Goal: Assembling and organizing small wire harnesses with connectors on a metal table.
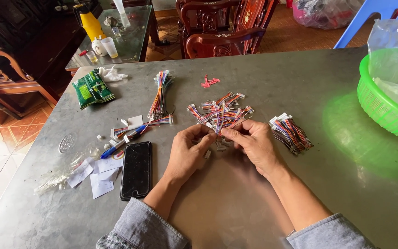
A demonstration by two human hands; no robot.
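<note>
My left hand (187, 154) and my right hand (254, 143) meet at the middle of the grey metal table (236, 203). Together they pinch a short multicoloured ribbon wire with a white connector (218, 124), held just above a loose pile of the same wires (219, 110). A few small white connector housings (217, 146) lie under my fingers. A stacked bundle of short wires (291, 133) rests right of my right hand. A long bundle of coloured wires (160, 94) lies to the upper left.
A black phone (136, 169) lies left of my left arm, with paper slips (98, 177), a blue pen (120, 142) and a green packet (91, 88) beyond. A green basket (381, 108) holding plastic bags sits at the right edge. Carved wooden chairs (222, 27) and a glass side table (130, 44) stand behind.
</note>
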